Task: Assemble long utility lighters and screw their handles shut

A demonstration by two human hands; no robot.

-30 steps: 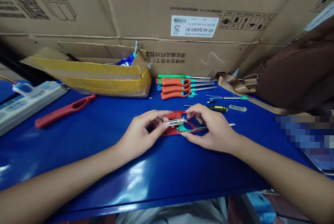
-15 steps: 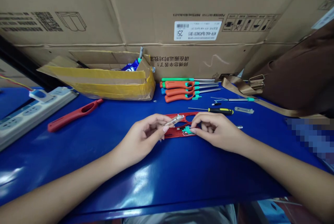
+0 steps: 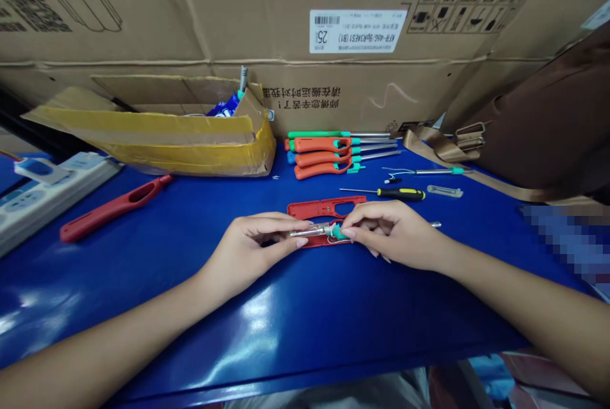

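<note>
A slim, clear tube (image 3: 309, 231), whitish at its right end, was pinched by the left hand (image 3: 250, 241) over a red half-shell (image 3: 318, 242). Beside that end, the right hand (image 3: 403, 232) gripped a bright green piece (image 3: 338, 232). Another hollow red half (image 3: 309, 209) lay behind.

From where we are, a large brown carton (image 3: 252, 21) is standing at twelve o'clock, its printing running upside down, a white label (image 3: 355, 31) showing just past twelve. At eleven an open cardboard box (image 3: 200, 156) wrapped in yellow tape is sitting before it, and we are seeing a blue packet (image 3: 223, 106) poking up near its three-o'clock end. Toward ten a white power strip (image 3: 86, 175) is lying slantwise, carrying a plug (image 3: 38, 169). Between one and two, dark brown fabric (image 3: 534, 117) is bulging, a tan strap (image 3: 434, 147) and a buckle (image 3: 469, 134) lying beside it.
</note>
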